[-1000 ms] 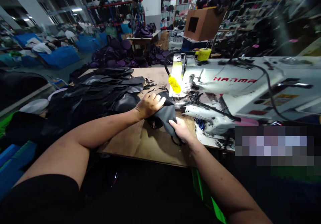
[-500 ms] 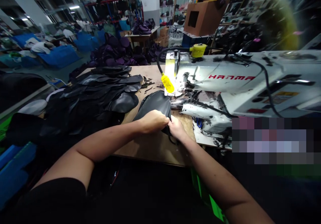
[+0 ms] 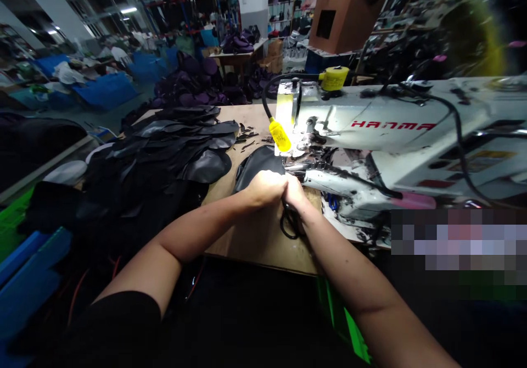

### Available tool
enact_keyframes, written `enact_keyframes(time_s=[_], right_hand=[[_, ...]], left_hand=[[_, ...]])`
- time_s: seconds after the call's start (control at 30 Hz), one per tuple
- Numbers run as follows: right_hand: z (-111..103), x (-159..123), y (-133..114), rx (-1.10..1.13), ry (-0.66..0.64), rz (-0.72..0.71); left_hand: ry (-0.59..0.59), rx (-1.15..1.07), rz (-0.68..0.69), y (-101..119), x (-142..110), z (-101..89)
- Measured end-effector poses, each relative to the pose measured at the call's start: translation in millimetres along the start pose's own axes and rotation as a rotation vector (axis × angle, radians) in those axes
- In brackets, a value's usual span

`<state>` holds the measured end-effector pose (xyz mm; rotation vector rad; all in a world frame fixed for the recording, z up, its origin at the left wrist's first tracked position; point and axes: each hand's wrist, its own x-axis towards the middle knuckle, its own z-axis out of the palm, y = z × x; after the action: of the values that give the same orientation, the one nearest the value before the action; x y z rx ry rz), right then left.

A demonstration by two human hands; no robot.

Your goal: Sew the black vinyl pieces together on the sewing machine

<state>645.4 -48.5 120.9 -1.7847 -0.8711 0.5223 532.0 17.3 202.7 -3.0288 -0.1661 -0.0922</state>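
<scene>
My left hand [image 3: 263, 188] and my right hand [image 3: 295, 196] are pressed together at the near edge of a black leather piece [image 3: 257, 163] lying on the wooden table [image 3: 255, 236]. The left hand's fingers are closed on the piece. My right hand is closed, with the black loop handles of scissors [image 3: 289, 224] hanging below it. The piece lies right beside the arm of the white sewing machine [image 3: 391, 137], under its lit yellow lamp [image 3: 280, 135].
A large heap of black leather pieces [image 3: 164, 148] covers the table's left side. Small black scraps [image 3: 246, 135] lie behind the piece. Blue bins [image 3: 105, 89], purple goods [image 3: 193, 82] and a brown cardboard box [image 3: 341, 22] stand in the background.
My left hand pulled back from the far end of the piece to its near edge and met my right hand. The piece has been laid out flatter toward the machine's needle area.
</scene>
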Motion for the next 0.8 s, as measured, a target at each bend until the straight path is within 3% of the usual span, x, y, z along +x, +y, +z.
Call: enact_keyframes(time_s=[0.17,0.3,0.43,0.8], right_hand=[[-3.5,-6.6,-3.5,0.021,-0.032,0.048],[-4.8,-17.2,-3.8,0.082,-0.123,0.098],[-5.5,-25.1,-1.1,0.165,-0.095,0.181],[-15.6,-23.8,-11.5,0.034,0.010,0.137]], left_hand=[[0.096,-0.027,0.041,-17.8,-1.3,18.4],[0.264,0.026,0.119,-26.3,-10.4,32.4],[0.377,0.064,0.127,-32.6,-14.5,41.6],[0.408,0.091,0.414,-48.8,4.9,49.1]])
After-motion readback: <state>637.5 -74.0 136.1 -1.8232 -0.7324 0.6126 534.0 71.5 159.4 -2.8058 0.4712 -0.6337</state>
